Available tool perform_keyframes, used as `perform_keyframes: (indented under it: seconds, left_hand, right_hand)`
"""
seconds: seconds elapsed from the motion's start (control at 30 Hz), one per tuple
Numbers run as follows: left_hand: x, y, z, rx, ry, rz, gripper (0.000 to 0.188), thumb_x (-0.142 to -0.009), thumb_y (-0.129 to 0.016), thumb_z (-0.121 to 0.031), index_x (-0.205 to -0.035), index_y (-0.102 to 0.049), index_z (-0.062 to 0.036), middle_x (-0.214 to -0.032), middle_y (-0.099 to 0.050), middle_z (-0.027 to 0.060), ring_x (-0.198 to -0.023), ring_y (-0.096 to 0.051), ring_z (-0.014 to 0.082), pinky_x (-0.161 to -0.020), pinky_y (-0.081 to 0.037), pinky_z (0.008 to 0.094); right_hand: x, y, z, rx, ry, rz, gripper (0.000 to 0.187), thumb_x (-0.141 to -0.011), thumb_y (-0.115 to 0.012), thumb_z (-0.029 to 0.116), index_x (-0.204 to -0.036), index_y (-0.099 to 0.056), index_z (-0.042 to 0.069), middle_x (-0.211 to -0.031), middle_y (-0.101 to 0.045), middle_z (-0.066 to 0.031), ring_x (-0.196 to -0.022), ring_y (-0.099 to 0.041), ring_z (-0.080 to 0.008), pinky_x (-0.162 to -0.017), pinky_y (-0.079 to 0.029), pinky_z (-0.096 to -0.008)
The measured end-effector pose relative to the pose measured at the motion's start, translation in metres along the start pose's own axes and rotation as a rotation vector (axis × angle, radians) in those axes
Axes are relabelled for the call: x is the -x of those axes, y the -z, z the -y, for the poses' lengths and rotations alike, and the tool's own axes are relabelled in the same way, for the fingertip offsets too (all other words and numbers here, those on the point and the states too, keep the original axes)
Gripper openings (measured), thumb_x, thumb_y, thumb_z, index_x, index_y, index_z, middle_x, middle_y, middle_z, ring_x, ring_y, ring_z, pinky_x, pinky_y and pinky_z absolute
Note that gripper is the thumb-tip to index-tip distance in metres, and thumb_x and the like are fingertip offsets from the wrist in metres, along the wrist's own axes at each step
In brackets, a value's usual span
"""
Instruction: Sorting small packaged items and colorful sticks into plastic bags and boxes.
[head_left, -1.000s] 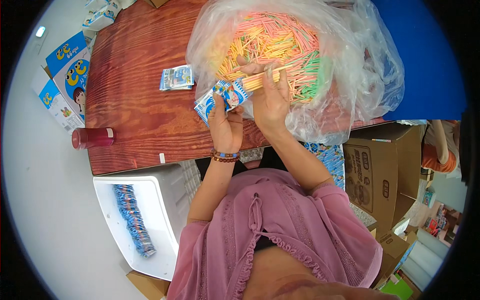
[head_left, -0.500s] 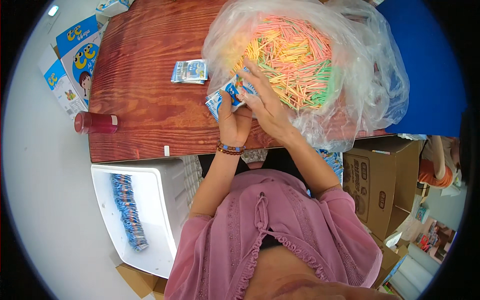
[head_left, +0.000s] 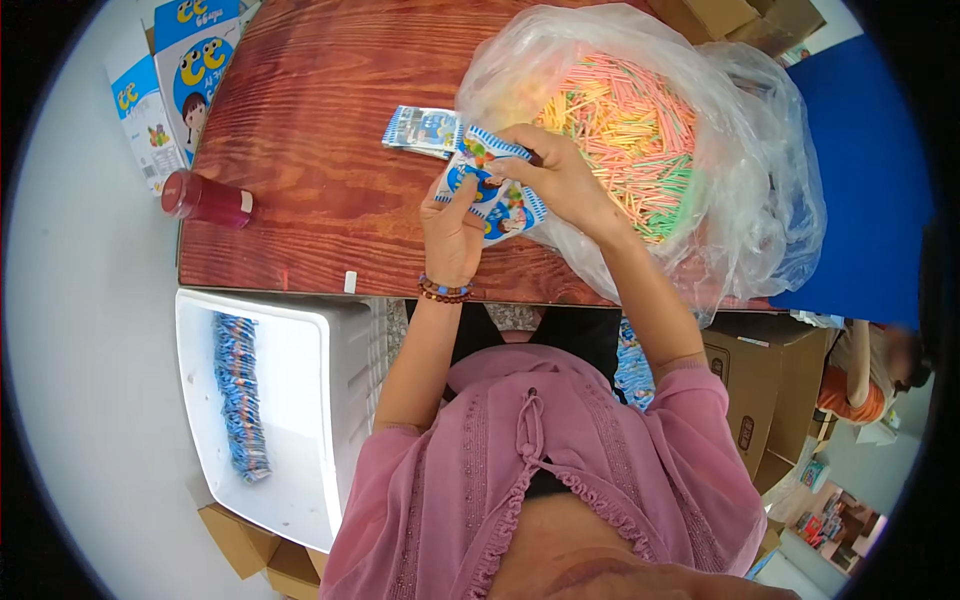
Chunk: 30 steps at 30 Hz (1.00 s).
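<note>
My left hand grips blue-and-white printed packets above the table, its thumb lying across the front one. My right hand is closed at the upper right edge of the same packets, thumb and forefinger on that edge. The packets overlap and fan apart, one slanting out below the right hand. Just beyond them, a small stack of similar packets lies on the wooden table. Right of my hands sits a large clear plastic bag of thin pink, yellow and green sticks.
A red-lidded jar stands at the table's left edge. Below it is a white bin with a row of packets. Printed boxes stand far left, a cardboard carton at right. Another person is at far right.
The packets in my hands have turned and fanned apart, so two fronts now show. My right hand has closed onto their upper edge. The whole view has shifted slightly.
</note>
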<state>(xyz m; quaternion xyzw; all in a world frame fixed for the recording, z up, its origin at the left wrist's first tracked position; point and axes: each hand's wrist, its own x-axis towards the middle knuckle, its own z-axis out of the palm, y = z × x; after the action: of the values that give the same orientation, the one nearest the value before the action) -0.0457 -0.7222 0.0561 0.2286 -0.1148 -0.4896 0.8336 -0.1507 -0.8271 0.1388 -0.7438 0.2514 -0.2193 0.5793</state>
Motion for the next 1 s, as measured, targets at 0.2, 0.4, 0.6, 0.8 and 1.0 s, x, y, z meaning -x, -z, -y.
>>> perform_keyframes:
  seconds: [0.2,0.4,0.6,0.8,1.0]
  left_hand:
    - [-0.015,0.031,-0.033,-0.174,-0.217,-0.328,0.019,-0.091,-0.062,-0.006,-0.109,-0.061,0.0007,-0.101,-0.066,0.0078,-0.087,-0.064,0.0135,-0.075,-0.052,0.0279]
    - [-0.014,0.054,-0.052,-0.782,-0.501,-0.534,0.046,-0.092,-0.06,-0.008,-0.133,-0.043,0.0026,-0.138,-0.043,0.0149,-0.124,-0.045,0.0218,-0.102,-0.04,0.0338]
    - [0.0,0.058,-0.028,-1.515,-0.487,-0.329,0.033,-0.085,-0.066,-0.01,-0.117,-0.059,-0.0053,-0.117,-0.054,0.0118,-0.106,-0.051,0.027,-0.094,-0.039,0.0372]
    - [0.0,0.022,-0.004,-1.89,-0.285,-0.162,0.048,-0.071,-0.078,-0.03,-0.11,-0.06,-0.0107,-0.111,-0.053,0.0091,-0.111,-0.042,0.0307,-0.09,-0.031,0.0483]
    - [-0.012,0.034,0.002,-1.97,-0.322,-0.09,0.042,-0.069,-0.079,-0.033,-0.099,-0.06,-0.0102,-0.105,-0.055,0.0069,-0.105,-0.047,0.0283,-0.085,-0.032,0.045]
  right_hand:
    - [-0.065,-0.037,-0.012,0.119,0.004,0.068,0.03,-0.081,-0.066,0.012,-0.107,-0.063,-0.002,-0.089,-0.068,-0.0129,-0.083,-0.066,-0.0195,-0.074,-0.049,-0.032]
    - [-0.114,-0.061,-0.047,0.535,0.051,0.059,0.032,-0.08,-0.066,0.015,-0.109,-0.063,0.004,-0.095,-0.067,-0.0202,-0.092,-0.064,-0.0362,-0.081,-0.049,-0.0416]
    - [-0.105,-0.057,-0.051,0.855,0.201,-0.112,0.027,-0.083,-0.063,0.016,-0.108,-0.061,0.005,-0.103,-0.064,-0.0175,-0.095,-0.062,-0.0364,-0.081,-0.049,-0.0437]
    - [-0.034,0.002,-0.033,0.845,0.07,-0.108,0.029,-0.084,-0.065,0.021,-0.109,-0.062,0.007,-0.099,-0.066,-0.0118,-0.089,-0.064,-0.0314,-0.075,-0.05,-0.0386]
    - [0.021,0.01,-0.076,0.745,-0.012,-0.174,0.035,-0.079,-0.07,0.028,-0.108,-0.063,0.009,-0.093,-0.067,-0.0094,-0.081,-0.066,-0.0234,-0.067,-0.05,-0.0354]
